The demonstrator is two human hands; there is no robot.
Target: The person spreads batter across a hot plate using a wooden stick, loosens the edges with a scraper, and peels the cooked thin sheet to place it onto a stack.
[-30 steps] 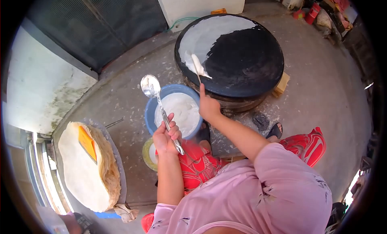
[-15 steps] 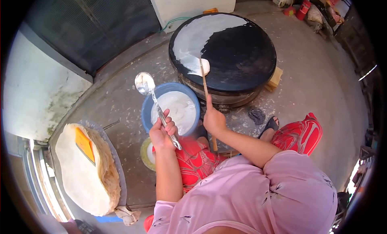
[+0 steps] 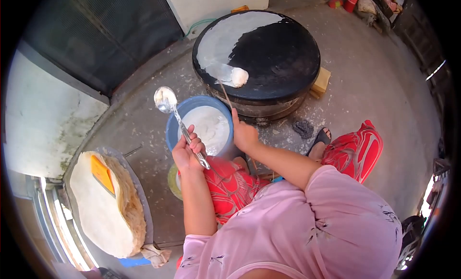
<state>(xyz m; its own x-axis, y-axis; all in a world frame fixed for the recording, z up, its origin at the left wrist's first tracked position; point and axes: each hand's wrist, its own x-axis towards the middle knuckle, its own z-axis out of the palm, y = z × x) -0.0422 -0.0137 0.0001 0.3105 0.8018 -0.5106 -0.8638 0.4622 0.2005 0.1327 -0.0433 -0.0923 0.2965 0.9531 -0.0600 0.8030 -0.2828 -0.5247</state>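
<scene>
My left hand (image 3: 188, 151) is closed around the handle of a metal ladle (image 3: 165, 99). Its bowl points up and away from me, with whitish batter stuck inside. Below it stands a blue basin (image 3: 171, 135) of white batter (image 3: 211, 127). In my right hand (image 3: 245, 136) is a thin wooden stick (image 3: 225, 95), index finger stretched along it. The stick's far end reaches the near-left rim of a round black griddle (image 3: 283, 50). A pale lump of batter (image 3: 239, 77) lies close by that end. A thin white layer (image 3: 218, 38) coats the griddle's left and far side.
At left, a tall stack of thin round pancakes (image 3: 98, 211) bears a yellow flat scraper (image 3: 102, 174). A yellow block (image 3: 321, 82) sits against the griddle's right side. A dark crumpled lump (image 3: 302, 129) lies on the floor near my sandalled foot (image 3: 321, 140).
My right hand and the stick have moved left, and the stick's tip has come back toward the griddle's near-left rim. The pale lump shows uncovered now. The whole view has shifted slightly.
</scene>
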